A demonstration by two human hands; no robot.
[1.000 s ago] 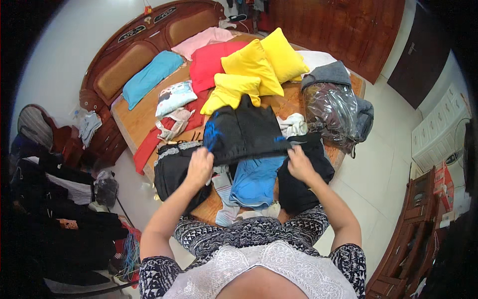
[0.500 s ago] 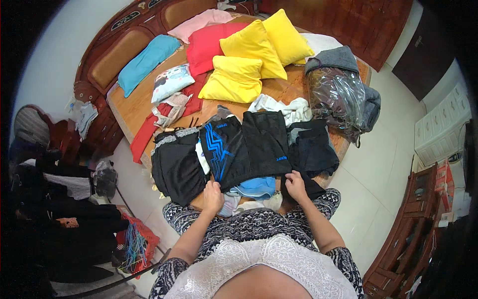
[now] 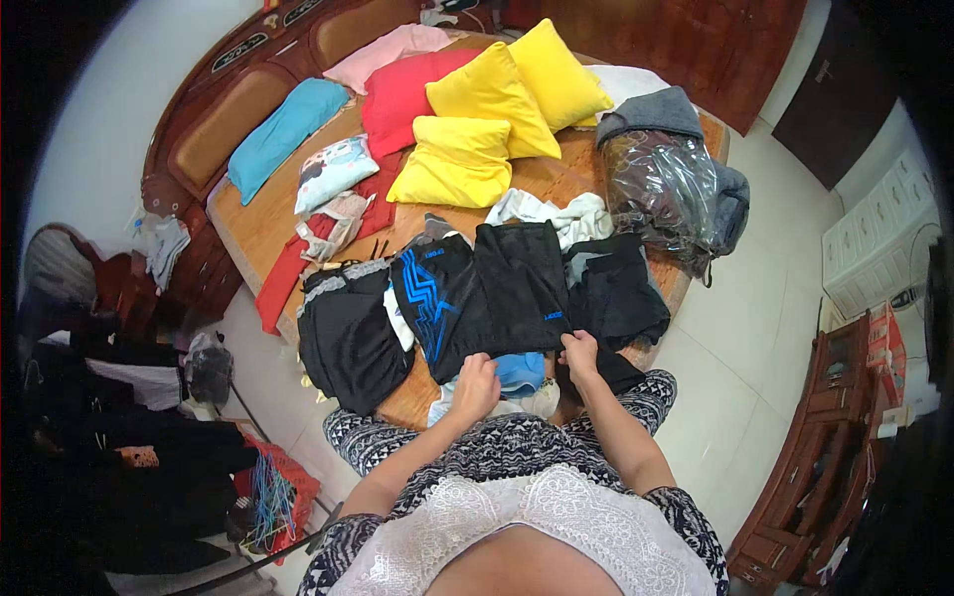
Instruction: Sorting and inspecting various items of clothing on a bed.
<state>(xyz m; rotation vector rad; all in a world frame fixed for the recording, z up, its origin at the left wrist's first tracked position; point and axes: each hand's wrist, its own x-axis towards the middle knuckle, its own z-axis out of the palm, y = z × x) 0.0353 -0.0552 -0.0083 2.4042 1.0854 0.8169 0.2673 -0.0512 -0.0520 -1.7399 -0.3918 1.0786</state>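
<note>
Black shorts (image 3: 517, 293) with a blue zigzag pattern lie spread on the bed in front of me, their near edge toward my lap. My left hand (image 3: 477, 388) pinches that edge near its middle. At the right end of the same edge, my right hand (image 3: 580, 355) grips the cloth between thumb and fingers. Under the near edge a light blue garment (image 3: 520, 374) shows in part. Left of the shorts is a black garment with grey lace trim (image 3: 353, 338); dark folded clothes (image 3: 621, 298) lie to their right.
Yellow cushions (image 3: 452, 159), a red pillow (image 3: 402, 104) and a blue pillow (image 3: 288, 139) lie farther back on the bed. A clear plastic bag of bedding (image 3: 656, 184) stands at the right edge. A red basket of hangers (image 3: 283, 487) is on the floor at left.
My left hand has moved right along the near edge of the shorts, from the left corner to about the middle. My right hand has shifted slightly up and left, still on the right corner.
</note>
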